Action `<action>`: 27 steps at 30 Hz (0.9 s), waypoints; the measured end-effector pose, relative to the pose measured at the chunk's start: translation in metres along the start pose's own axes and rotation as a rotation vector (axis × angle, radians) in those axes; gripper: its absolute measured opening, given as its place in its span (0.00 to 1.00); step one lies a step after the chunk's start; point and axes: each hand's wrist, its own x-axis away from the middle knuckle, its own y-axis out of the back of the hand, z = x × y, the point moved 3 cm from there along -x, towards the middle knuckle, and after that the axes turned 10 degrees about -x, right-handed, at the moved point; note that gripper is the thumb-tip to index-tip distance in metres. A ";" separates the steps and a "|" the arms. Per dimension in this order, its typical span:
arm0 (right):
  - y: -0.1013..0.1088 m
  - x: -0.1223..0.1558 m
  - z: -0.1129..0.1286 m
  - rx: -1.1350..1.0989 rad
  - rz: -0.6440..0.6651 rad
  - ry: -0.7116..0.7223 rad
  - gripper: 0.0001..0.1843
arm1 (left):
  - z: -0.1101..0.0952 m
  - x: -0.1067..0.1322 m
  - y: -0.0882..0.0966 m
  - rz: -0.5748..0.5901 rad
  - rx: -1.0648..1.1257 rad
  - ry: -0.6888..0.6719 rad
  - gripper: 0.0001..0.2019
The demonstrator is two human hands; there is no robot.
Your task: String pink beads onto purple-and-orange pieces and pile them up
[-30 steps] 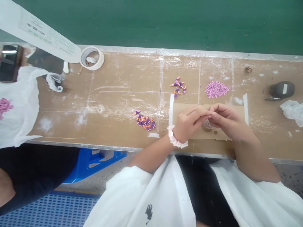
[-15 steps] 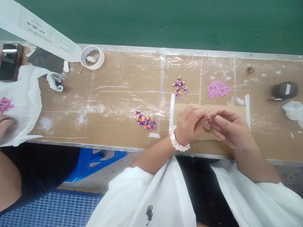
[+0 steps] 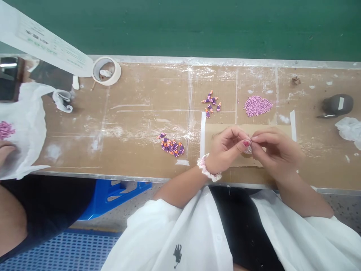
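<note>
My left hand (image 3: 228, 147), with a white scrunchie (image 3: 208, 168) at its wrist, is closed in a pinch over a taped-down cardboard piece (image 3: 217, 131). Fingertip to fingertip with it, my right hand (image 3: 276, 152) pinches too. Whatever they grip is too small to name. A small clear, whitish round thing (image 3: 248, 150) shows just below the fingertips; I cannot tell whether it is held. Beyond my hands lies a heap of tiny pink-purple pieces (image 3: 257, 105). Small purple-and-orange figures lie in one group (image 3: 211, 102) behind my left hand and another group (image 3: 172, 145) to its left.
A tape roll (image 3: 106, 71) and a white box (image 3: 47, 41) stand at the back left. Another person's hand (image 3: 5, 150) rests by a white cloth (image 3: 25, 128) bearing pink pieces. A dark rounded object (image 3: 337, 104) and crumpled white plastic (image 3: 349, 131) lie at right.
My fingers have shifted: the left thumb now points toward the right hand with its red nail showing, and the right fingers have drawn together into a pinch. The view has moved slightly.
</note>
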 end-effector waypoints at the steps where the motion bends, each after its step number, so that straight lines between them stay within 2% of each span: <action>1: 0.000 0.001 0.000 -0.017 0.001 -0.013 0.19 | 0.000 0.000 0.000 -0.002 -0.005 -0.001 0.11; 9: -0.001 0.002 -0.002 -0.085 0.055 -0.012 0.15 | -0.002 0.001 0.001 0.032 -0.019 -0.037 0.10; 15: -0.001 0.001 -0.001 -0.122 0.071 -0.068 0.14 | -0.001 0.001 0.000 0.074 0.002 -0.020 0.10; 19: 0.000 0.001 -0.002 -0.101 0.111 -0.072 0.14 | 0.002 0.002 0.001 0.076 -0.027 -0.053 0.06; 22: 0.002 -0.002 -0.001 -0.019 0.175 -0.026 0.14 | 0.003 0.002 0.003 0.069 -0.085 -0.097 0.04; 27: 0.004 -0.009 0.002 0.082 0.272 0.030 0.12 | -0.002 0.001 0.006 0.065 -0.294 -0.140 0.07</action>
